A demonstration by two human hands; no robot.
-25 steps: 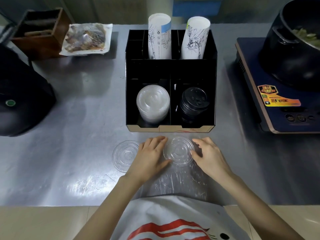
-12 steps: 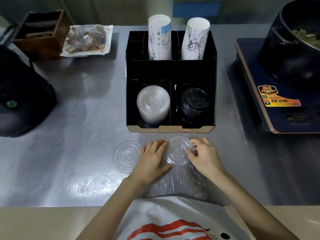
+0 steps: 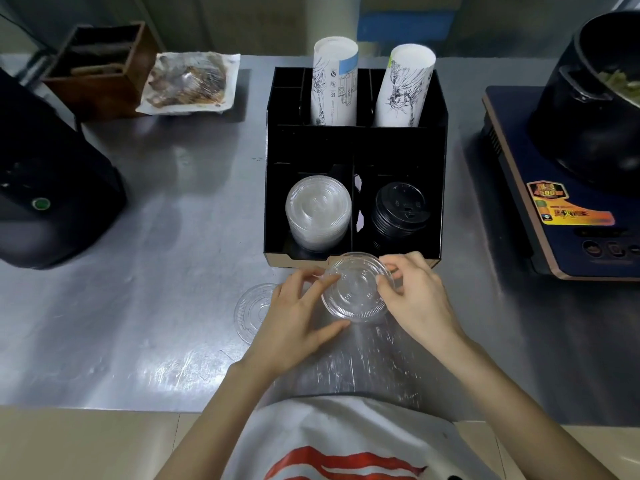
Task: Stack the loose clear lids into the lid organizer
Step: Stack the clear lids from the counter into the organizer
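Note:
A clear round lid [image 3: 356,289] is lifted and tilted just in front of the black lid organizer [image 3: 356,150]. My left hand [image 3: 298,317] grips its left edge and my right hand [image 3: 414,296] pinches its right edge. A second clear lid [image 3: 250,311] lies flat on the steel counter, partly hidden behind my left hand. In the organizer's front left compartment sits a stack of clear lids [image 3: 318,211]; the front right one holds black lids [image 3: 398,211].
Two stacks of paper cups [image 3: 334,81] stand in the organizer's back slots. An induction cooker [image 3: 571,209] with a black pot is at the right. A black appliance [image 3: 45,188], a wooden box [image 3: 100,64] and a wrapped food tray [image 3: 188,83] are at the left.
Both hands closed in on the clear lid and raised it off the counter toward the organizer's front edge. The other loose lid has stayed in place.

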